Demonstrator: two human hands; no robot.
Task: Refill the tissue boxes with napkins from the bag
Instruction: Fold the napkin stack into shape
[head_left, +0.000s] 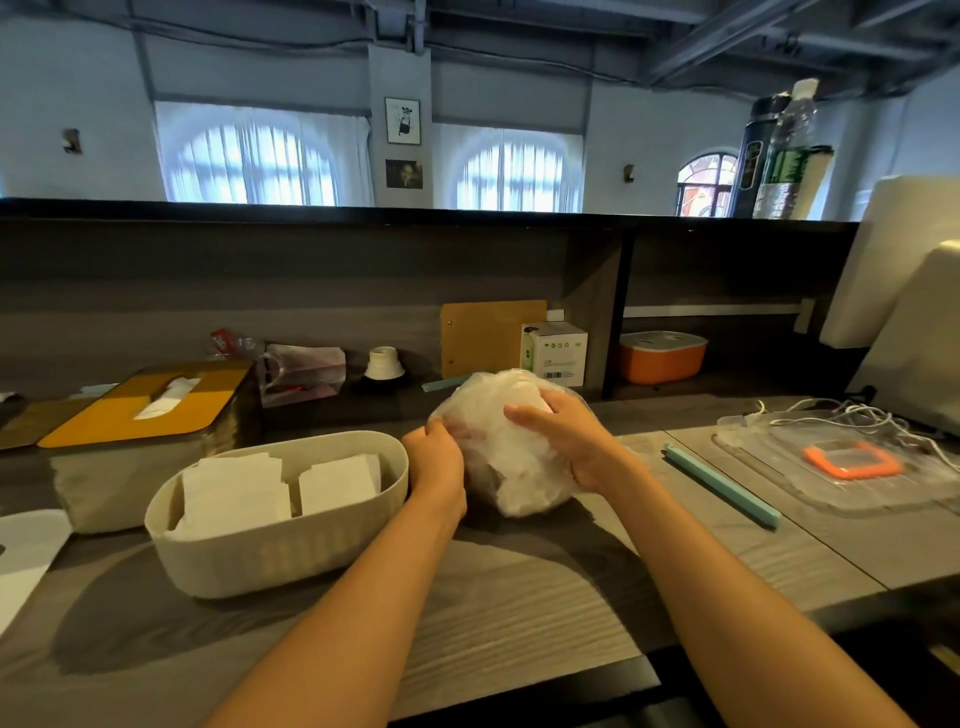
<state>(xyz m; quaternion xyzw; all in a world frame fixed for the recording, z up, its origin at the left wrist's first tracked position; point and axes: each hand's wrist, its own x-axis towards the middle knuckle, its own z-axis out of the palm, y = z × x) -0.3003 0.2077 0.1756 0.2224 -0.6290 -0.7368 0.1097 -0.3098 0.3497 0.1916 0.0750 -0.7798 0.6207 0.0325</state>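
While both hands clasp the clear bag (511, 447) of napkins on the counter (519, 597), the open tissue box (270, 551) lies just beside it at nine o'clock, its long axis running nine to three. Left hand (436, 460), fingers curled onto the bag's left flank, sits between bag and box and is the nearer. Right hand (563, 434) grips the upper right side, fingers wrapped over the plastic. Two napkin stacks (234, 493) already lie inside; transfer, in my judgement, goes leftward.
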